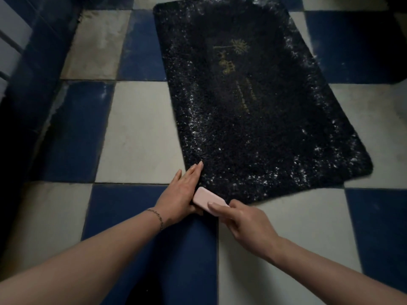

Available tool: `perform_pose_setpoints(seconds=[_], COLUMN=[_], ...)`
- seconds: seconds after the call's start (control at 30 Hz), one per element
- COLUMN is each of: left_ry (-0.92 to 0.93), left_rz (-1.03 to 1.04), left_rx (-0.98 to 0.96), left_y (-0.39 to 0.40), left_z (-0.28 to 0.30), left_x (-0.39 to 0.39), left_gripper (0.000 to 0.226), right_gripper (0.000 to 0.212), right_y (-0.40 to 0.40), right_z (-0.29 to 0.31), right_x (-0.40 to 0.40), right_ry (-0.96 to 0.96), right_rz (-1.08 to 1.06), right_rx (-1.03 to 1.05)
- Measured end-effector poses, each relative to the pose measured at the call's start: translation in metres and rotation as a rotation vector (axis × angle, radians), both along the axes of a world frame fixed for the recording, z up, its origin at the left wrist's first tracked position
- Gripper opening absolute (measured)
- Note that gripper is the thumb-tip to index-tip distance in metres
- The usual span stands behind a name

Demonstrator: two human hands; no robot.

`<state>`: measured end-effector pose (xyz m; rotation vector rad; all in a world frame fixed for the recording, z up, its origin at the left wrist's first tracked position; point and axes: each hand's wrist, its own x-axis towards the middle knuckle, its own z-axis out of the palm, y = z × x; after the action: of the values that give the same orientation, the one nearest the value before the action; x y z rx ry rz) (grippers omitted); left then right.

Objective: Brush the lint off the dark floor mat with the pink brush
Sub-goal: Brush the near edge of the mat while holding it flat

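- The right hand [244, 221] grasps the pink brush [208, 200]: its fingers [217, 205] curl over the near end of the brush's back, and the forearm runs off toward the lower right corner of the view.
- The pink brush sits at the near corner of the dark floor mat [253, 111], tilted so that its far end points toward the left hand; whether its underside touches the pile cannot be told.
- The left hand [179, 194] lies flat with fingers straight and close together, fingertips on the mat's near left edge, palm on the floor just beside the brush. A thin chain bracelet [157, 215] circles that wrist.
- The mat lies at an angle on a floor of blue and white tiles [136, 133]. Pale lint [193, 124] flecks its pile, thickest along the left and right borders and the near end.
- A gold design [233, 56] sits near the mat's middle: a palm-like figure, with lines of small gold writing below it too blurred to read.
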<state>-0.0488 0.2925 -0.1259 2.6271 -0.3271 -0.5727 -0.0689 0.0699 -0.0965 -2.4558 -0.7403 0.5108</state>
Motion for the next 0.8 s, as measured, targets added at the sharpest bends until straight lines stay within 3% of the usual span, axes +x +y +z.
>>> perform_pose_setpoints(seconds=[0.23, 0.47, 0.57, 0.7, 0.8], left_ry=[0.036, 0.0, 0.004, -0.005, -0.037], left_rz=[0.018, 0.004, 0.025, 0.054, 0.12], left_rx=[-0.012, 0.013, 0.013, -0.013, -0.084], left_y=[-0.005, -0.003, -0.003, -0.005, -0.004], left_z=[0.0, -0.003, -0.001, 0.001, 0.002], left_x=[0.0, -0.003, -0.003, -0.003, -0.008], left_gripper=[0.129, 0.112, 0.114, 0.119, 0.124], right_gripper=[0.042, 0.04, 0.042, 0.061, 0.059], right_y=[-0.001, -0.008, -0.031, -0.06, -0.056], right_z=[-0.005, -0.009, -0.011, -0.012, -0.008], right_x=[0.002, 0.008, 0.012, 0.012, 0.012], right_ry=[0.04, -0.01, -0.044, -0.02, -0.026], right_rz=[-0.024, 0.035, -0.029, -0.16, -0.169], right_rx=[0.036, 0.0, -0.021, -0.042, -0.013])
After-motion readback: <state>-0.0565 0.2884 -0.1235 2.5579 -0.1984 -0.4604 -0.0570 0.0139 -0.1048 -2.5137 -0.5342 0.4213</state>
